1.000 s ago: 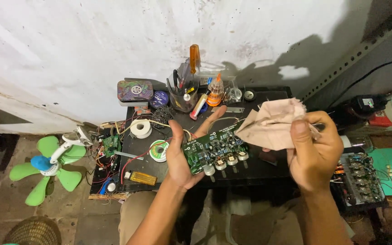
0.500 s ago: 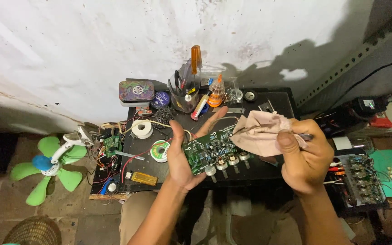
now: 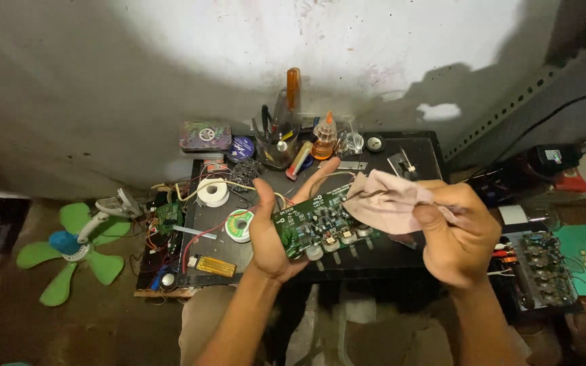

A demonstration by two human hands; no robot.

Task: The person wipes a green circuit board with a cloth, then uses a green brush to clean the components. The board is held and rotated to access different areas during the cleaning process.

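We see both hands up front, above the worktop [image 3: 415,146]. Left hand [image 3: 272,227] cups a green circuit board [image 3: 320,224] from its left end, thumb on top, fingers spread under and behind it; board tilts up to the right, w/ a row of round knobs along its near edge. Right hand [image 3: 456,234] is just right of the board, closed around a pinkish cloth [image 3: 384,200], thumb pressing it; cloth's free end lies on the board's right end. Left of the board, on the worktop: a green solder spool [image 3: 240,225], a white tape roll [image 3: 212,192] beyond that, a small yellow block [image 3: 216,266] nearer us. Behind the board, by the wall: a cup of tools [image 3: 278,146] w/ an orange-handled screwdriver [image 3: 294,88], an orange-capped bottle [image 3: 324,137] beside it, a flat tin [image 3: 205,135] further left. Well left of the board, a green fan [image 3: 76,251] sits on the floor. Right of the board, past the right hand, another circuit board [image 3: 544,268].
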